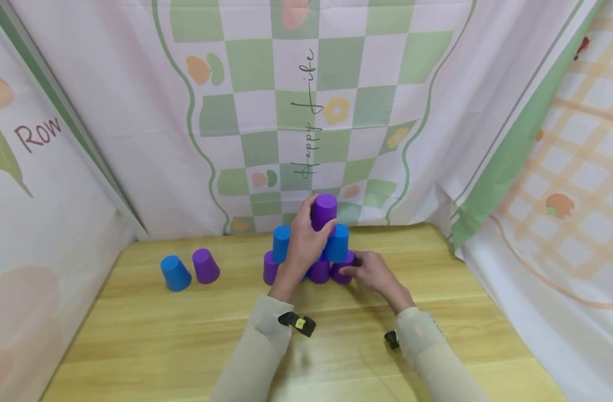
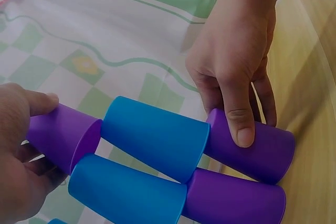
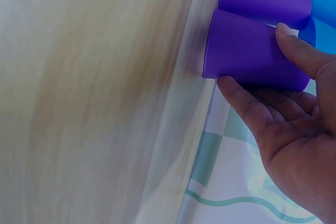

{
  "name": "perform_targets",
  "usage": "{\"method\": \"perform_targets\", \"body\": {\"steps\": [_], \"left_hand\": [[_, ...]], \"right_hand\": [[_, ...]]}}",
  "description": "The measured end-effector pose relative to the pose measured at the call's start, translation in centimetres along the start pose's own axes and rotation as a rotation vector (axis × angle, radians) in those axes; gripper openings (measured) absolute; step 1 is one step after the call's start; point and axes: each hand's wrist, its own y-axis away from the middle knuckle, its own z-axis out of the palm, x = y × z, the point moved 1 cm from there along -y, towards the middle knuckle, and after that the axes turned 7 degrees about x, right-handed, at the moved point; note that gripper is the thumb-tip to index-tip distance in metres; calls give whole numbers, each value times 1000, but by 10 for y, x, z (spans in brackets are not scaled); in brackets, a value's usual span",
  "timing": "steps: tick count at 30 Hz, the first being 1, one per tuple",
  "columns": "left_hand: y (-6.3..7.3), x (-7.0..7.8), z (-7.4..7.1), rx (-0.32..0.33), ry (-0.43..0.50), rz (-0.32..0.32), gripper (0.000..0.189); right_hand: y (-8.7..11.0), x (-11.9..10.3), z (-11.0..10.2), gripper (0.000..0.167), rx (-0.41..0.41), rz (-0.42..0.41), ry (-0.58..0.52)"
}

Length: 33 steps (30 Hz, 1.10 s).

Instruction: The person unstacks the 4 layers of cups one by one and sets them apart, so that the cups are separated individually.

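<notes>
So there's a cup stack (image 1: 319, 272) going on the bench (image 1: 211, 346), everything upside down, purple cups along the bottom with at least one blue in there, and blue cups (image 1: 338, 244) sitting on those. Left hand (image 1: 306, 240) is at the top of the stack, thumb and fingers wrapped round the upper purple cup (image 1: 326, 207), whose rim touches two blue cups just under it. Right hand (image 1: 374, 271) is down at the stack's right end, thumb on one side and fingers on the other, pinching the end purple cup (image 3: 254, 51) in the bottom row. Part of the stack is hidden behind the left hand, so can't tell you the full count. Well left of the stack are two loose cups, also upside down: a purple one (image 1: 206, 266), then a blue one (image 1: 176, 273) just beside it, farther out. Behind the stack hangs a green-and-white checked cloth (image 1: 251, 67) reading "Happy Life".
</notes>
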Motion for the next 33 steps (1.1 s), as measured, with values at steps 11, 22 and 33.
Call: {"method": "perform_targets", "body": {"steps": [11, 22, 33], "left_hand": [[9, 8, -9, 25, 25, 60, 68], [16, 14, -19, 46, 51, 87, 69], [28, 15, -30, 95, 120, 123, 67]], "right_hand": [[-2, 2, 1, 33, -13, 11, 4], [-3, 2, 0, 35, -17, 12, 13], [-3, 3, 0, 39, -7, 6, 17]]}}
